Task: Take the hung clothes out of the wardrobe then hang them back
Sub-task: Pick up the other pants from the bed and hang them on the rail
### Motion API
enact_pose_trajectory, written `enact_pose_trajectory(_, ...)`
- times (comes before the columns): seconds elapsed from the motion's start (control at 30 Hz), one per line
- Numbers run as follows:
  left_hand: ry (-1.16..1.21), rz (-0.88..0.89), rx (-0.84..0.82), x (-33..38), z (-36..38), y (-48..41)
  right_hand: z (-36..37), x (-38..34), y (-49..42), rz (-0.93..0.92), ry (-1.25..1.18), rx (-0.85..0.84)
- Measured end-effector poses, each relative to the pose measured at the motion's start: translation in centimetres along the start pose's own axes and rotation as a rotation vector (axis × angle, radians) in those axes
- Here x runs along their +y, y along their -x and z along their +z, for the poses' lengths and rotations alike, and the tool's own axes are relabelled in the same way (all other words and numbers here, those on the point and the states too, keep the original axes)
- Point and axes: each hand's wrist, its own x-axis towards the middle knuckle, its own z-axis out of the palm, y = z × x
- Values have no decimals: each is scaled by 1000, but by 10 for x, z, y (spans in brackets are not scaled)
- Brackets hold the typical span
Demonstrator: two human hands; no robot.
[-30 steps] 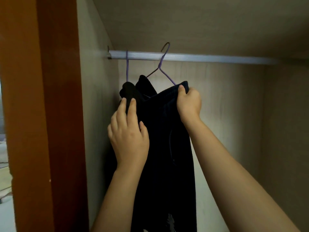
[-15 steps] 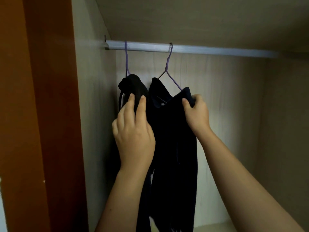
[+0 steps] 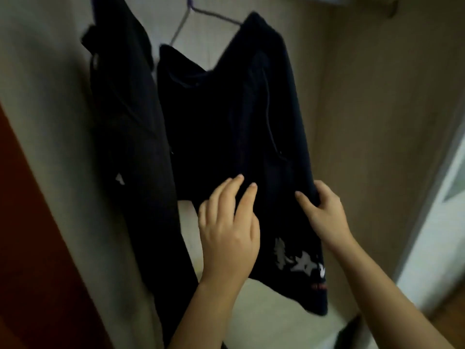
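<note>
While the right hand (image 3: 324, 215) grips the garment (image 3: 226, 109), the left hand (image 3: 226, 230) touches it.

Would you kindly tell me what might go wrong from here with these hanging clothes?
The right hand grips the printed garment by its edge; a downward tug might slide it off the purple hanger. The left hand touches it too, and the neighbouring garment hangs close, so it could get dragged.

Head view, close, seemingly tilted, into wardrobe (image 3: 364, 122)
</note>
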Motion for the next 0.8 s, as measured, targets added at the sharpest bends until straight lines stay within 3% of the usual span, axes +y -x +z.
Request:
enact_pose_trajectory(0.2,347,-187,-456,3,0,96,-23,59,99,330,263,95)
enact_pose_trajectory(0.4,592,-251,-986,-7,-38,195,-24,93,258,740,530,105)
enact_pose_trajectory(0.67,657,-354,-1673,-22,-110,313,-25,53,511,1380,585,90)
enact_pose_trajectory(0.8,627,-386,-1916,-25,-147,353,-30,16,617,1609,569,135)
